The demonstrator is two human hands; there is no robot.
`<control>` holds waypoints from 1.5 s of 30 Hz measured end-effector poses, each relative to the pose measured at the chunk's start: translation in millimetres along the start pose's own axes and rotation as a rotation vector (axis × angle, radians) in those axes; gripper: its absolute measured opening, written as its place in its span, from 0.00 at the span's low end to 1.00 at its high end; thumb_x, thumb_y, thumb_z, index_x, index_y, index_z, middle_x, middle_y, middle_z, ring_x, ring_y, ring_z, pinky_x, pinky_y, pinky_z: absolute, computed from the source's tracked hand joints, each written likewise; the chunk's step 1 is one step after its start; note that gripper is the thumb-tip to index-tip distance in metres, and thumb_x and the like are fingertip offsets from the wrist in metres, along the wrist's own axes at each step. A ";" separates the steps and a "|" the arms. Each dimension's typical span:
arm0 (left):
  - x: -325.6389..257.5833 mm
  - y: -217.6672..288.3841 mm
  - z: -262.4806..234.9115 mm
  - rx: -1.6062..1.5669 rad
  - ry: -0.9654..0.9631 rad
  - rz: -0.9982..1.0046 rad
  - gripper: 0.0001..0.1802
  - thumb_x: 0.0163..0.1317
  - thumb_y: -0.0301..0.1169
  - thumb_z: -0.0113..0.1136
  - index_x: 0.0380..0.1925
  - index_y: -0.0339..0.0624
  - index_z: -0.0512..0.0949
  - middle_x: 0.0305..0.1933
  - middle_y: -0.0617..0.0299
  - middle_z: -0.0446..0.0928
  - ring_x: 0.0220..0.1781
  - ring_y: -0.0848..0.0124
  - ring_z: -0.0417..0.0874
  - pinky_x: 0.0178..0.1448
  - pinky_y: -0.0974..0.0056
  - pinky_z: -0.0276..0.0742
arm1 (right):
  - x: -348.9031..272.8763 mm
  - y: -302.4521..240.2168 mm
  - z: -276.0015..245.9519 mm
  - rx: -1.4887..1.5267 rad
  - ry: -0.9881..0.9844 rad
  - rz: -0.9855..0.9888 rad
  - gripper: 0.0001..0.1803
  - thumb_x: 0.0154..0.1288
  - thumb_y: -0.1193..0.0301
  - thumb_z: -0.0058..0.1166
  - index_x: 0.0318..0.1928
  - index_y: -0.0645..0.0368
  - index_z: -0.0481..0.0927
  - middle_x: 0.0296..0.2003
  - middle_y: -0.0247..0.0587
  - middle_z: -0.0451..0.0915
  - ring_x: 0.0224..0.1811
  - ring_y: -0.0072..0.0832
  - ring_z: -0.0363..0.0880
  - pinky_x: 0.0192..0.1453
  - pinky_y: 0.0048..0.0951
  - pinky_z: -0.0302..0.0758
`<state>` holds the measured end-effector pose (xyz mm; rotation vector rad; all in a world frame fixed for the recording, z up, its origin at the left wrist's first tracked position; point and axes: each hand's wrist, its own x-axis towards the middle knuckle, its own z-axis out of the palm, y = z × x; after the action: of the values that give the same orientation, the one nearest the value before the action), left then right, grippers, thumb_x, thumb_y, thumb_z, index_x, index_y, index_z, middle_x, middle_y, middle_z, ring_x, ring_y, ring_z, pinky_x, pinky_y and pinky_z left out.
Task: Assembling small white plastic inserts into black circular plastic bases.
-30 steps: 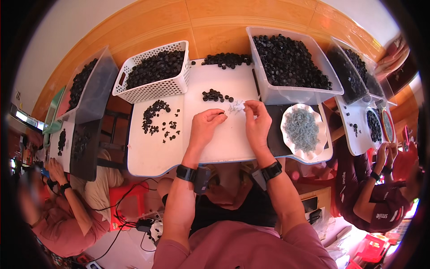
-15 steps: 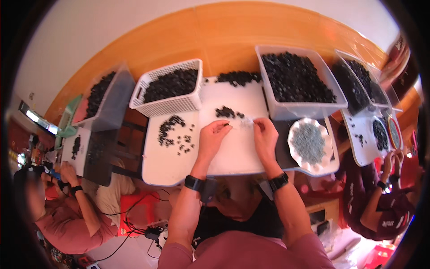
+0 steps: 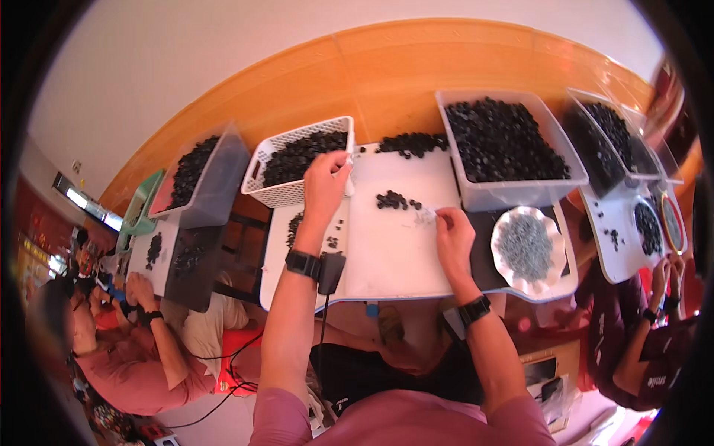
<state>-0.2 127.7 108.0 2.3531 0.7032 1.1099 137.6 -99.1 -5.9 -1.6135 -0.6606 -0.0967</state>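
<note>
On the white board (image 3: 387, 253), right hand (image 3: 454, 239) pinches a small pale, translucent piece (image 3: 425, 215) beside a cluster of small black parts (image 3: 394, 199). Left hand (image 3: 325, 184) reaches the white basket (image 3: 294, 189); its grip cannot be determined.

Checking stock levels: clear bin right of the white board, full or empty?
Full, or close to it. The clear bin is heaped with small black pieces up to about its rim, and none of its floor shows.
</note>
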 end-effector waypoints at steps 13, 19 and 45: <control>-71.4 17.0 93.9 0.120 -0.276 0.036 0.12 0.57 0.27 0.73 0.41 0.40 0.87 0.35 0.53 0.79 0.39 0.56 0.82 0.47 0.54 0.79 | -5.8 -13.4 8.0 -0.262 -0.292 -0.381 0.08 0.56 0.75 0.69 0.38 0.55 0.86 0.36 0.40 0.76 0.44 0.41 0.77 0.48 0.44 0.71; -69.2 16.5 94.6 0.114 -0.328 -0.086 0.09 0.58 0.28 0.72 0.39 0.41 0.87 0.40 0.53 0.81 0.47 0.54 0.84 0.51 0.53 0.81 | -8.1 -15.8 10.9 -0.478 -0.383 -0.523 0.05 0.58 0.71 0.67 0.35 0.53 0.86 0.36 0.38 0.75 0.44 0.37 0.75 0.47 0.41 0.68; -142.6 28.3 71.0 -0.291 -0.051 -0.326 0.14 0.60 0.27 0.72 0.46 0.40 0.86 0.39 0.55 0.87 0.37 0.66 0.87 0.44 0.61 0.83 | -12.4 -25.2 17.5 -0.247 -0.310 -0.393 0.05 0.65 0.78 0.59 0.41 0.60 0.86 0.34 0.44 0.84 0.37 0.38 0.83 0.45 0.39 0.75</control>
<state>-14.5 6.4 1.8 1.9334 0.8123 0.9348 110.1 -87.0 8.0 -1.7315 -1.2433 -0.2258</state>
